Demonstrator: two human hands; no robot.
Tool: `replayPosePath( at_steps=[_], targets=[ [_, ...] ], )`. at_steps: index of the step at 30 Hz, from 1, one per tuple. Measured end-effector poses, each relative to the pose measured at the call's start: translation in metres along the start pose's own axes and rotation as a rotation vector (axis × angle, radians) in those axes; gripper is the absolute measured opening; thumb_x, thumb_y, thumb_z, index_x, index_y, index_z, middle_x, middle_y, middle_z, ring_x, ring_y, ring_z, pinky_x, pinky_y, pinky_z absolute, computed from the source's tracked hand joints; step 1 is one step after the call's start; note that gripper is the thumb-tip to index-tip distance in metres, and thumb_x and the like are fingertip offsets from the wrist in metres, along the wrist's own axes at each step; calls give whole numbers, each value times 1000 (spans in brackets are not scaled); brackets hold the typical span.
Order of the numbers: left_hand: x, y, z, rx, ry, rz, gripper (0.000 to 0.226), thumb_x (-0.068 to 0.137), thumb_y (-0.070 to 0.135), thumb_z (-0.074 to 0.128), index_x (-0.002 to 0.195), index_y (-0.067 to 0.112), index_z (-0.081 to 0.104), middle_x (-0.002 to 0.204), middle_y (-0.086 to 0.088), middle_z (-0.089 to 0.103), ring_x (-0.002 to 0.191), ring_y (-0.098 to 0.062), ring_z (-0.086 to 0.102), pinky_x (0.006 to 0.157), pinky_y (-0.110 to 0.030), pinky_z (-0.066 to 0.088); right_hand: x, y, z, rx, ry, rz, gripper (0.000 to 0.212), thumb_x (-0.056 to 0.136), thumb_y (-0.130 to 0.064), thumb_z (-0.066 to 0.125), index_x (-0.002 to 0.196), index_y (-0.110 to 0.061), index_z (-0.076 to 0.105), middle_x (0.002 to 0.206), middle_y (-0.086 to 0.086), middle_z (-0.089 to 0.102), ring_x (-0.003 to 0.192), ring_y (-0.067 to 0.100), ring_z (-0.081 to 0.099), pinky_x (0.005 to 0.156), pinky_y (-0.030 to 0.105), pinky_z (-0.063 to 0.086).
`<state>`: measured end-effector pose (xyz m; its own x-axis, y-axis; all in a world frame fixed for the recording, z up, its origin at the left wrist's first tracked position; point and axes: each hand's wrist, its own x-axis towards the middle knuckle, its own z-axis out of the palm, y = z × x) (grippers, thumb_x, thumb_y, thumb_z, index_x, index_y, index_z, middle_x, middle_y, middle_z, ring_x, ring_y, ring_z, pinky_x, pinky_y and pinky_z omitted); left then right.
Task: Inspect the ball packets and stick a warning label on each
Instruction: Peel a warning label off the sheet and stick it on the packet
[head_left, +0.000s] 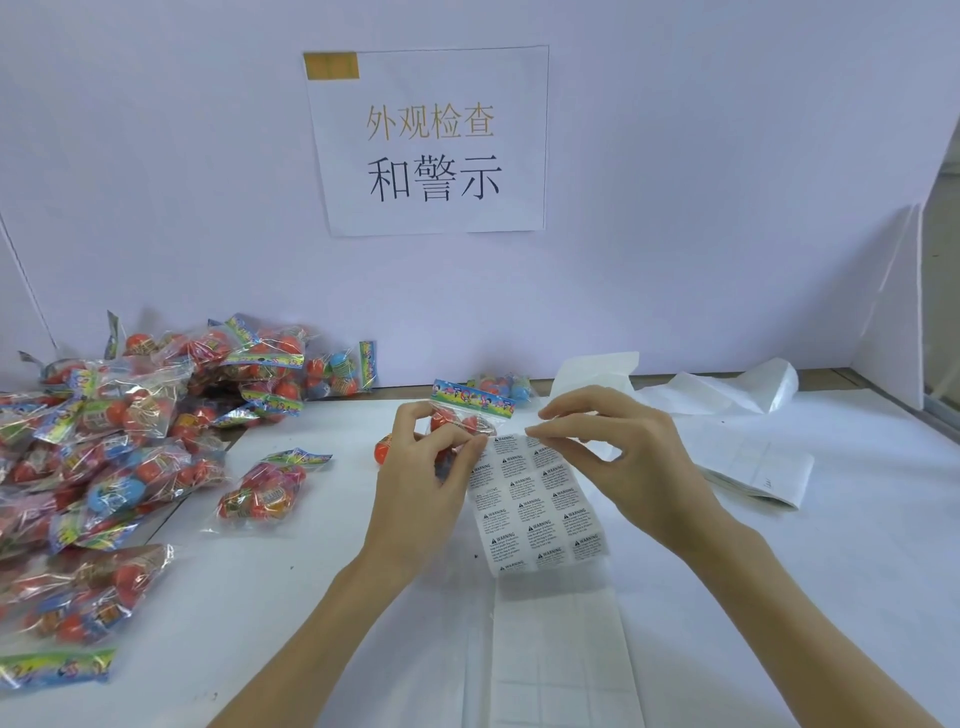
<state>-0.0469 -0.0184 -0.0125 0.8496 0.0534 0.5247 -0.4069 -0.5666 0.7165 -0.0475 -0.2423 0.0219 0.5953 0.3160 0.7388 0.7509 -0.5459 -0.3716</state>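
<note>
Heap of ball packets at nine o'clock on the bench, many overlapping, one loose packet lying apart nearer centre. Left hand at centre, fingers curled round a held packet with its printed header at twelve o'clock, thumb and forefinger also pinching the upper left corner of the label sheet. Right hand just to three o'clock of it, thumb and forefinger closed narrowly on the sheet's top edge, apparently on one warning label; other fingers spread loosely. Spent backing paper trailing toward six o'clock; further crumpled backing and a paper stack at two to three o'clock. Wall sign at twelve o'clock. Step judged: peeling a single label. Best done by lifting from one corner slowly, keeping the sheet taut with the left pinch, avoiding touching the adhesive face, then pressing flat onto smooth film of the packet, clear of creases.
</note>
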Motion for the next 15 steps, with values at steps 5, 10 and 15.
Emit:
replayPosePath(
  at_steps=[5,10,15],
  targets=[
    [2,-5,3,11,22,-48,14,96,29,71,89,20,78,119,4,50,95,-3,61,74,-6,43,0,0,1,-42,-16,-74,19,89,-5,79,101,-19,84,109,-3,73,87,18,65,77,36,55],
    [6,-11,3,-52,63,-146,23,97,33,71,74,32,72,113,13,52,85,2,61,75,-16,44,5,-9,3,318,87,157,14,91,-14,78,97,-26,83,116,-10,72,108,20,67,86,21,49],
    [18,-2,-20,-231,265,-121,22,101,15,65,95,33,76,126,1,45,85,-5,62,85,-29,57,10,-8,-2,511,142,341,29,97,-1,70,98,-28,80,100,-5,78,94,15,70,81,28,56]
  ],
)
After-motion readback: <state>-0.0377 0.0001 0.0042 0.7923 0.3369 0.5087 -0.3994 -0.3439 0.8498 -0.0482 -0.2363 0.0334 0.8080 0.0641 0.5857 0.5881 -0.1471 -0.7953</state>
